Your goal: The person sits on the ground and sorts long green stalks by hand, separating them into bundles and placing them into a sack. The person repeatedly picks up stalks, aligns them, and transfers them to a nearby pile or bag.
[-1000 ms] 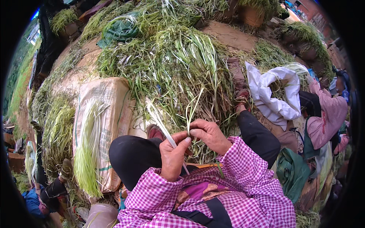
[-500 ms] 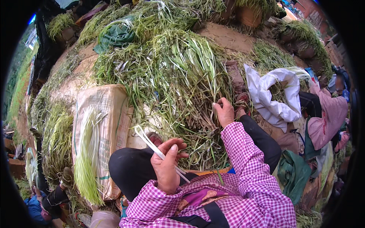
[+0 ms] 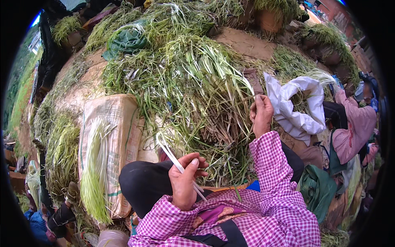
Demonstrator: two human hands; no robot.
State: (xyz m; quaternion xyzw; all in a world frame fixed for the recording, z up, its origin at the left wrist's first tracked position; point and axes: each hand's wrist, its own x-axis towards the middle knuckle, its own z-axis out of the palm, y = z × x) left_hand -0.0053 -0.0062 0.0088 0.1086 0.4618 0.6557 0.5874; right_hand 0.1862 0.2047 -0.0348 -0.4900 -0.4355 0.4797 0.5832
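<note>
My left hand [image 3: 185,179], in front of my lap, is closed round a few slender white stalks [image 3: 169,152] that bend over at the top. Farther out and to the right, my right hand [image 3: 262,115] pinches the pale end of a long green stalk [image 3: 247,84]. That stalk slopes down out of a big loose heap of leafy green stalks [image 3: 197,99], whose near side has brown, dry ends. On the left, a bundle of pale stalks with yellow-green tips [image 3: 94,168] lies across a flat woven sack [image 3: 125,140].
An open white sack [image 3: 288,92] stands right of the heap, with a dark green cloth [image 3: 317,191] nearer me. Another person in a pink checked sleeve [image 3: 349,127] sits at the far right. A green bag [image 3: 127,41] lies behind the heap. More cut greens [image 3: 61,152] cover the left side.
My right hand has moved right and a little farther out, drawing a stalk's pale end away from the heap. My left hand stays nearly in place with its white stalks.
</note>
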